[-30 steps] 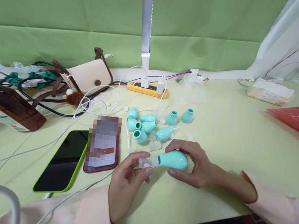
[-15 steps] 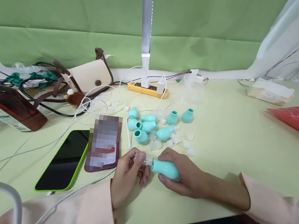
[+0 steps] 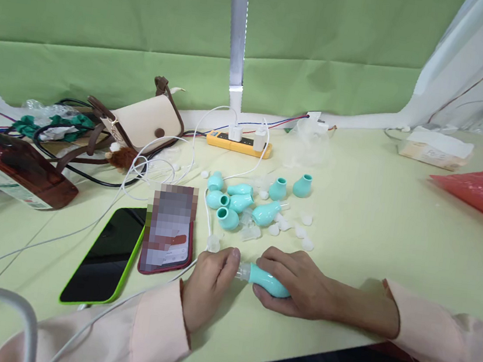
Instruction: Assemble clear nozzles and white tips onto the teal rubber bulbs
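Observation:
My right hand [image 3: 299, 285] is wrapped round a glossy teal squeeze bulb [image 3: 269, 282], its neck pointing left. My left hand [image 3: 209, 288] is closed on a clear plastic tip [image 3: 243, 271], whose wide end meets the mouth of the bulb. How deep the tip sits in the neck I cannot tell, and its far end is hidden by my fingers. Beyond my hands lie several more teal bulbs [image 3: 227, 219]. One bulb [image 3: 266, 213] among them has a clear tip pointing right. Small translucent white pieces [image 3: 300, 232] are scattered beside them.
To the left, a phone in a green case [image 3: 102, 255] lies by a phone in a red case [image 3: 168, 254]. White cables cross the table [image 3: 364, 219]. Behind are a yellow power strip [image 3: 237, 145], a cream handbag [image 3: 145, 122] and a brown bottle [image 3: 26, 172]. A red bag [image 3: 482, 190] lies right.
The clear tip, formerly just apart from the bulb's mouth, now meets it. My left fingers have curled in more tightly, and a small clear piece now shows above my left hand.

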Available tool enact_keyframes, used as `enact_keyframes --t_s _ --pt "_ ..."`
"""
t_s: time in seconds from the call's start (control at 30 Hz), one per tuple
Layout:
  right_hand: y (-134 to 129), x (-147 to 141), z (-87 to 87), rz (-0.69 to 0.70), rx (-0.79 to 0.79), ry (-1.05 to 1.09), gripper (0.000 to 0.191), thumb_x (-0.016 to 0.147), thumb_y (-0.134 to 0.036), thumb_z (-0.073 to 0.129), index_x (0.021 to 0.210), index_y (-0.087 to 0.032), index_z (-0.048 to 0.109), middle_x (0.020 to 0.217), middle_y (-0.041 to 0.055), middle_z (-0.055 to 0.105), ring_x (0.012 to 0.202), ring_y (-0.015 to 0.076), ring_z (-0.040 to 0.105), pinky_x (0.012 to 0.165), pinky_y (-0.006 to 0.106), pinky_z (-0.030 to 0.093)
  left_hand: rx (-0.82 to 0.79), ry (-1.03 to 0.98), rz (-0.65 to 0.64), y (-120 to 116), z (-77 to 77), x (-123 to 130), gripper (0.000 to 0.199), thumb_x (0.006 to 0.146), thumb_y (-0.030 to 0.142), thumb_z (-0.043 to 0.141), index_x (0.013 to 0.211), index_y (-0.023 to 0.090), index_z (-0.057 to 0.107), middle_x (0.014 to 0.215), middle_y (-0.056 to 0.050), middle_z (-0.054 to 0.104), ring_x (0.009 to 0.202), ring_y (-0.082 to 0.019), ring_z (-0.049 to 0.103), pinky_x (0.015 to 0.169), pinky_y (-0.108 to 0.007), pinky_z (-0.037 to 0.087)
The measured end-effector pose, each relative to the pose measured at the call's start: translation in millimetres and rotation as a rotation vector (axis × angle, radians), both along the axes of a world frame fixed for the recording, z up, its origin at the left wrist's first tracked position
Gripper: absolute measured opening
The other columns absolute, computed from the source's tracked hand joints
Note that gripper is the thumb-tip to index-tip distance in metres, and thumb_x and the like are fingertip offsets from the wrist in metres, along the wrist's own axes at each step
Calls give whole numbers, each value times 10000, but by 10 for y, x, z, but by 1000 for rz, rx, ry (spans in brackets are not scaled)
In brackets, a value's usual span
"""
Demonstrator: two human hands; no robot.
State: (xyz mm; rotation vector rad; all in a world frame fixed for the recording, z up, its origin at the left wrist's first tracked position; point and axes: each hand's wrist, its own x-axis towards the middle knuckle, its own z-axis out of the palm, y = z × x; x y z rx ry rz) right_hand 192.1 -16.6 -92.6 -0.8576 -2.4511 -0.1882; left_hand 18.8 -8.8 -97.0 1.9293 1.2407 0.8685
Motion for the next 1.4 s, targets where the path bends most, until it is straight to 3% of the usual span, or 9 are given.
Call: enact_keyframes --t_s 0.17,0.37,0.6,0.8,0.97,1.13,1.27,1.4 --pt "-51 -36 84 -34 208 -178 198 817 -253 414 819 -108 548 643 76 589 471 141 525 376 247 338 40 54 -21 22 16 -1 358 856 254 296 504 198 265 459 60 251 446 -108 236 456 -258 196" --pt "-13 -57 30 -53 107 -127 216 840 -301 385 870 -132 515 682 67 586 474 140 523 378 241 310 92 92 32 14 0 25 362 851 231 274 495 209 217 448 66 214 432 -110 236 448 -256 194" --pt "-46 -62 134 -54 -593 164 256 774 -339 505 941 -172 407 807 36 555 665 131 530 579 256 426 176 104 45 -9 1 13 343 833 202 275 492 209 232 426 65 229 394 -100 248 428 -246 191" --pt "-11 -76 201 10 -1014 477 259 726 -314 575 859 -197 386 744 -21 445 625 79 426 528 192 387 236 127 -15 20 32 -34 307 834 205 263 527 216 259 433 64 255 375 -104 271 432 -238 213" --pt "26 -122 194 -30 -1587 703 355 717 -411 575 897 -240 323 665 -67 438 393 11 293 329 130 264 284 141 -39 70 40 -55 285 809 204 294 526 221 262 431 67 244 368 -107 291 436 -240 217" --pt "74 -117 237 57 -1981 862 307 757 -459 516 874 -231 349 668 -57 458 364 -16 209 303 92 146 313 130 -79 97 46 -68 286 792 210 311 507 221 301 421 55 292 370 -113 314 430 -241 226" --pt "93 -98 231 196 -2113 832 281 789 -474 461 834 -218 354 656 -56 452 357 -22 176 308 97 97 308 98 -125 80 29 -72 263 782 229 324 519 220 301 436 61 265 376 -109 293 427 -242 219" --pt "52 -110 223 168 -1893 808 323 747 -444 536 881 -241 324 651 -59 486 359 -11 224 327 112 153 261 54 -109 37 32 -65 273 811 219 289 539 212 291 458 68 230 386 -96 264 426 -241 209"
